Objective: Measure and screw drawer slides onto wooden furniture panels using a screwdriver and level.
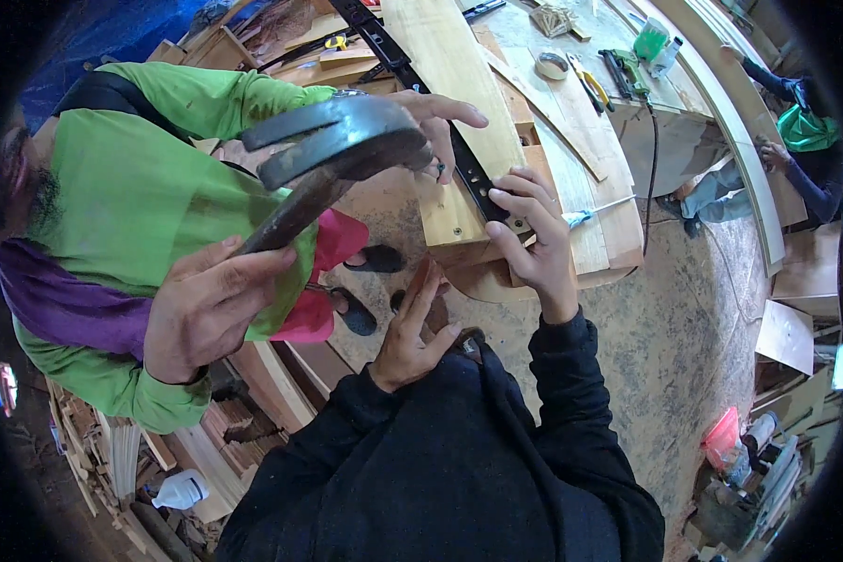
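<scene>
My right hand (539, 234) is at the near end of a long black metal drawer slide (473, 173), its bent fingertips and thumb on it. The slide lies along a pale wooden board (454, 89) with screws in its near end. Below the board's end, my left hand (412, 337) is held with fingers stretched and thumb apart, nothing visible in it. A co-worker in a green shirt (140, 215) grips a claw hammer (337, 140), its head raised between us and the slide. The co-worker's other hand (445, 126) is by the slide, partly hidden by the hammer head.
Right of the board, the workbench (581, 220) bears a screwdriver (595, 214), pliers (590, 89), a tape roll (552, 66) and a green power tool (625, 75) with a hanging cord. Wood offcuts (239, 421) and a white jug (180, 489) lie lower left. Another person (806, 140) handles long boards at right.
</scene>
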Motion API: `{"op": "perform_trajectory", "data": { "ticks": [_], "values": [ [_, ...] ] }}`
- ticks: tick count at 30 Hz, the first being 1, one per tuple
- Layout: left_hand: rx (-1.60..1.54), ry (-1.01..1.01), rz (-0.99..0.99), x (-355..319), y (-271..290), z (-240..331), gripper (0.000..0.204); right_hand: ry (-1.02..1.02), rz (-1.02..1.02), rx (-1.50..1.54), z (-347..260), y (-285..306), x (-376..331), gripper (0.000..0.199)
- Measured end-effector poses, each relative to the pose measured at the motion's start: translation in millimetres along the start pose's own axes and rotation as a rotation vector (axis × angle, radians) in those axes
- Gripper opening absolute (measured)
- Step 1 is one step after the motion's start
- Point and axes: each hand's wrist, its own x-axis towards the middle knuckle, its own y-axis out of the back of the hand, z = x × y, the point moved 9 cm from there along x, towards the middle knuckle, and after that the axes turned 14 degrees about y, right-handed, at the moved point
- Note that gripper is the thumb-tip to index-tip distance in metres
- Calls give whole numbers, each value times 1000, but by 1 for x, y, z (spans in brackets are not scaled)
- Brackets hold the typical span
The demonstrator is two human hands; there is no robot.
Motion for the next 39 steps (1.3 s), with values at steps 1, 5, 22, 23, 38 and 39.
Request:
{"op": "perform_trajectory", "data": {
  "ticks": [1, 5, 22, 23, 38, 39],
  "values": [
    [-23, 19, 2, 1, 0, -3, 84, -5, -2, -1, 0, 0, 1, 30],
    [17, 69, 7, 1, 0, -12, 85, 2, -5, 2, 0, 0, 1, 30],
    [-161, 142, -57, 8, -8, -23, 86, 6, 8, 4, 1, 0, 1, 30],
    [-141, 102, -39, 9, -6, -17, 85, -10, 20, 11, 2, 2, 2, 30],
    [-116, 132, -32, 6, -6, -24, 85, -10, 16, 20, 3, -1, -2, 31],
    [-115, 133, -30, 5, -6, -24, 85, -10, 16, 23, 3, -1, -1, 31]
  ]
}}
